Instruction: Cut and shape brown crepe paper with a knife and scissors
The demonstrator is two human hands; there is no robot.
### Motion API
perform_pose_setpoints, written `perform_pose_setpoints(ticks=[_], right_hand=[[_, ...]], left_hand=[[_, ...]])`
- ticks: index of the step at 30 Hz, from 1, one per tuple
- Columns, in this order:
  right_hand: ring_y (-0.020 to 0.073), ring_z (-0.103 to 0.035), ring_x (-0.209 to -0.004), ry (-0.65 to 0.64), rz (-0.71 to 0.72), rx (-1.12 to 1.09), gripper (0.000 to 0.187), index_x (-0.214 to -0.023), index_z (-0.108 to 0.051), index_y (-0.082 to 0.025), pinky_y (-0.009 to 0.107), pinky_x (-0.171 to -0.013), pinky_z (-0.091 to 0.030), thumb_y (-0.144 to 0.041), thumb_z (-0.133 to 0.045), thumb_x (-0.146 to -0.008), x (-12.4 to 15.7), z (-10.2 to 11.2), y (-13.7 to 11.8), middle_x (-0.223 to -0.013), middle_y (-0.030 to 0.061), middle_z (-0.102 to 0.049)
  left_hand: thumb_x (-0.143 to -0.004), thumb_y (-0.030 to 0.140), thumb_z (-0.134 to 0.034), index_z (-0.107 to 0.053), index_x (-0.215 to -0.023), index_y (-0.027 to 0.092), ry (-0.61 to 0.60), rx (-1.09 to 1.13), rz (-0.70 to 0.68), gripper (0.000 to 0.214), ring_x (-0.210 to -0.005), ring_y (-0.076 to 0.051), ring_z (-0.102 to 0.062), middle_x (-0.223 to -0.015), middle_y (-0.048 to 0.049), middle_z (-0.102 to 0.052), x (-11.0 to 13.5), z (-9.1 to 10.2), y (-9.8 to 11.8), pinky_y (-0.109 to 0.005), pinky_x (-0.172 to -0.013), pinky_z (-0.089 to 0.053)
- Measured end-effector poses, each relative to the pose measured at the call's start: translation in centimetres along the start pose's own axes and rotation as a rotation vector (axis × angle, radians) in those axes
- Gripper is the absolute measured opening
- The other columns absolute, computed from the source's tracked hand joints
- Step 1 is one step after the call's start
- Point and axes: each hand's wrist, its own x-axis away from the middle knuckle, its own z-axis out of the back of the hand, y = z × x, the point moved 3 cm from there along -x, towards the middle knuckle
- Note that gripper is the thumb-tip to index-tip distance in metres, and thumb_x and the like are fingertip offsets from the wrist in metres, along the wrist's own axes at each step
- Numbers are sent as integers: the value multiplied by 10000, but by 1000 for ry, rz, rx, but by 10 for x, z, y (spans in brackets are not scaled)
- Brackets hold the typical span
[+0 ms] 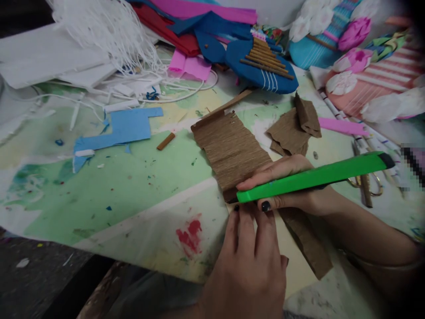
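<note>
My right hand [295, 190] is closed around a long green box cutter [318, 175] with a black end cap. Its front end lies low over the edge of a brown crepe paper sheet [235, 146]; the blade cannot be made out. Just below that end, my left hand [252, 252] presses down with fingers stretched out and thumb apart, fingertips at the crepe's near edge. Under both hands is a cream-coloured sheet [297, 261]. A brown crepe strip [308, 243] runs out from beneath my right wrist.
Crumpled brown crepe [292, 126], scissors [375, 184] and markers lie right. A light blue scrap [129, 126] and a small brown roll [166, 141] are left. Behind stand a dark blue craft piece [239, 66], white strings [109, 35] and white boards [40, 53]. The table's edge is near me.
</note>
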Motion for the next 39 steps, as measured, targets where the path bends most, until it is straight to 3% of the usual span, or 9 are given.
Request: perform_pose_setpoints(ticks=[19, 25, 30, 35, 39], right_hand=[[144, -720, -828, 19, 31, 4, 319, -1033, -746, -175, 143, -715, -561, -166, -766, -715, 5, 5, 1, -941, 49, -762], [139, -716, -828, 64, -14, -47, 324, -1039, -744, -223, 135, -678, -563, -154, -758, -723, 7, 7, 4, -944, 11, -762], [174, -689, -965, 118, -11, -39, 314, -1066, -735, -235, 189, -823, -549, -182, -733, -757, 10, 12, 9, -1006, 22, -749], [174, -700, -895, 142, -5, -89, 318, -1064, -738, -239, 202, -810, -543, -222, -742, -746, 12, 14, 16, -926, 25, -760], [168, -697, -880, 143, 0, -154, 327, -1071, -733, -227, 203, -808, -533, -219, -738, -744, 12, 13, 18, -938, 35, -758]], left_hand=[[-836, 339, -559, -576, -1245, -15, -12, -24, -56, 541, -1148, -368, -566, -1259, -210, -604, -3, 2, -4, -439, -937, -498], [-894, 308, -461, -551, -1276, 15, -2, -2, -19, 490, -1200, -377, -517, -1296, -195, -583, -2, 0, -5, -561, -970, -434], [-887, 171, -459, -632, -1155, 14, 74, -38, -110, 356, -1103, -330, -609, -1185, -171, -662, -1, 9, -15, -451, -936, -495], [-894, 93, -397, -635, -1131, 7, 72, 10, -141, 347, -1103, -272, -624, -1162, -149, -680, -1, 15, -30, -358, -946, -493], [-901, 140, -462, -635, -1141, 17, 53, -1, -124, 320, -1116, -313, -599, -1183, -149, -667, 1, 15, -32, -415, -920, -469]])
